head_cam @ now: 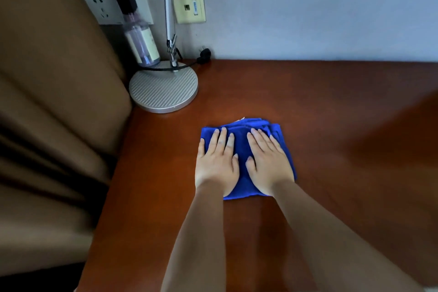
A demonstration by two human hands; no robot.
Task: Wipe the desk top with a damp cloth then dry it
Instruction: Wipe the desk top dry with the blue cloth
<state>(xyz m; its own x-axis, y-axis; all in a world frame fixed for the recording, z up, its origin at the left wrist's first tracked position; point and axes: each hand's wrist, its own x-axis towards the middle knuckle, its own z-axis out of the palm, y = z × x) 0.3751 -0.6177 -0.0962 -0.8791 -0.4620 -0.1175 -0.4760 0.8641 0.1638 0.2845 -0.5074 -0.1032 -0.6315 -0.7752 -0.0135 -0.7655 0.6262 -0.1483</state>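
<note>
Currently left hand (216, 163) and right hand (269, 163) lie flat, fingers straight, pressing folded blue cloth (241, 149) onto desk top (331, 114), grasping nothing.

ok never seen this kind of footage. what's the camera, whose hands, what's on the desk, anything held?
One picture, from a wide-angle camera worn on a person's head, looking forward and down. No robot: the left hand and right hand are the person's own. Both lie flat, fingers straight, pressing a folded blue cloth onto the reddish-brown desk top. Nothing is gripped. At the back left stand a lamp base and a bottle; a brown curtain hangs at the left.
</note>
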